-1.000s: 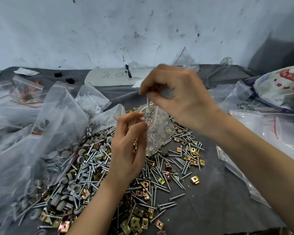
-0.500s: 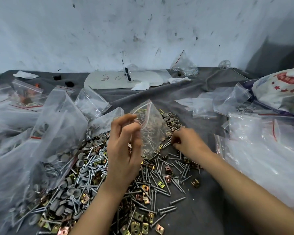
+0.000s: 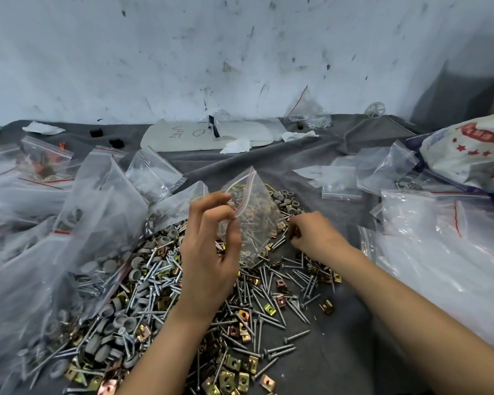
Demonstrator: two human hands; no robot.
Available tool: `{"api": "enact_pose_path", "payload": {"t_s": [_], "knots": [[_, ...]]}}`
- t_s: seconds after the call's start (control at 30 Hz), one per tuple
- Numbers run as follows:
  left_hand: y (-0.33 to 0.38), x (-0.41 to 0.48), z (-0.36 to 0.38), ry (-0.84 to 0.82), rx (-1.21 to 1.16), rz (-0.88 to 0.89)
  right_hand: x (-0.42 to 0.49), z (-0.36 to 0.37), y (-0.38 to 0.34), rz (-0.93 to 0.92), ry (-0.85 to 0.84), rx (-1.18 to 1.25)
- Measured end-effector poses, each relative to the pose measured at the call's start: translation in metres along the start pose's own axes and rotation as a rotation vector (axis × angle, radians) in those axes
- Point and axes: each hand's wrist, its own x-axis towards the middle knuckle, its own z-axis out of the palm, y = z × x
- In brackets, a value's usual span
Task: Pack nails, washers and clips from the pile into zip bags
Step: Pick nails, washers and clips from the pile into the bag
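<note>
One head-worn camera looks forward and down, close over the mixed metal fastener pile (image 3: 160,292), facing the scuffed white wall (image 3: 240,52).

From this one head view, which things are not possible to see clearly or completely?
All in the head view:
- What the right hand grips, if anything; its curled fingers face away, into the pile.
- The count of parts in the zip bag pinched by the left hand: too small, blurred by creased plastic.
- The marks on the white board: too small to read.
- The printed sack: cut off by the right edge.
</note>
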Motion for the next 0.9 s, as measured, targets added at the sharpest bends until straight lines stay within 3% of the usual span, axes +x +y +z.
{"api": "enact_pose_path", "payload": {"t_s": [0.07, 0.2, 0.3, 0.37, 0.43, 0.6, 0.77, 0.83, 0.9], "knots": [[0.000, 0.000, 0.001, -0.007, 0.008, 0.004, -0.003, -0.008, 0.003, -0.006, 0.015, 0.226], [0.002, 0.000, 0.000, -0.014, 0.020, 0.030, -0.021, -0.046, -0.010, -0.035, 0.074, 1.033], [0.002, 0.001, 0.000, -0.025, 0.024, 0.054, -0.039, -0.077, -0.032, -0.273, 0.181, 1.261], [0.004, 0.001, 0.001, -0.041, 0.018, 0.080, -0.052, -0.089, -0.051, -0.462, 0.165, 1.329], [0.004, 0.000, 0.001, -0.055, 0.016, 0.109, -0.061, -0.091, -0.064, -0.566, 0.230, 1.211], [0.004, -0.001, 0.001, -0.095, -0.004, 0.101, -0.061, -0.078, -0.068, -0.555, 0.455, 0.531], [0.006, 0.000, 0.000, -0.073, -0.028, 0.066, -0.055, -0.075, -0.047, -0.437, 0.686, 0.599], [0.006, 0.001, 0.000, -0.060, -0.023, 0.056, -0.050, -0.069, -0.033, -0.316, 0.588, 0.543], [0.006, 0.000, 0.000, -0.056, -0.008, 0.047, -0.046, -0.052, -0.023, -0.239, 0.270, 0.378]]}}
